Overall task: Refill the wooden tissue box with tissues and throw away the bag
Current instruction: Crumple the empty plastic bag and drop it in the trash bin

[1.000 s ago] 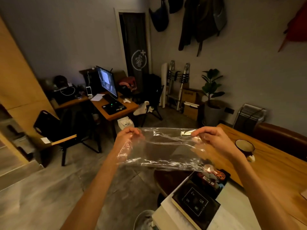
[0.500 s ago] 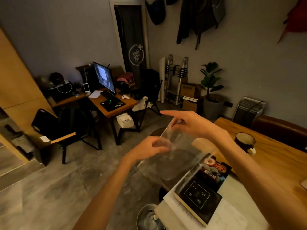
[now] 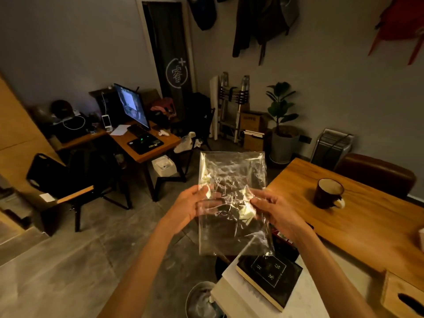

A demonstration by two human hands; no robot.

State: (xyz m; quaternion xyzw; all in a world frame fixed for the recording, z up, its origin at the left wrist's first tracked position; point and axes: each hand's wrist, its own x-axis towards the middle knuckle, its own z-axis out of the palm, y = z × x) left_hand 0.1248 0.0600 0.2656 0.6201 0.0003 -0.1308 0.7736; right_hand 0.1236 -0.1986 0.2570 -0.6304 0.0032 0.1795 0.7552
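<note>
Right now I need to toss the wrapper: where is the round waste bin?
In the head view, the round bin sits on the floor at bottom centre, left of the black book.

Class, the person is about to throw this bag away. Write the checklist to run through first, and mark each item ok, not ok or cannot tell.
1. Plastic bag is empty: ok, it is see-through with nothing inside.
2. Both hands hold it: ok, left hand and right hand pinch its sides.
3. Bag is crumpled small: not ok, it is spread flat.
4. Bin is in view: ok, on the floor below the hands.
5. Bin has room: cannot tell.
6. Wooden tissue box is refilled: cannot tell.
</note>
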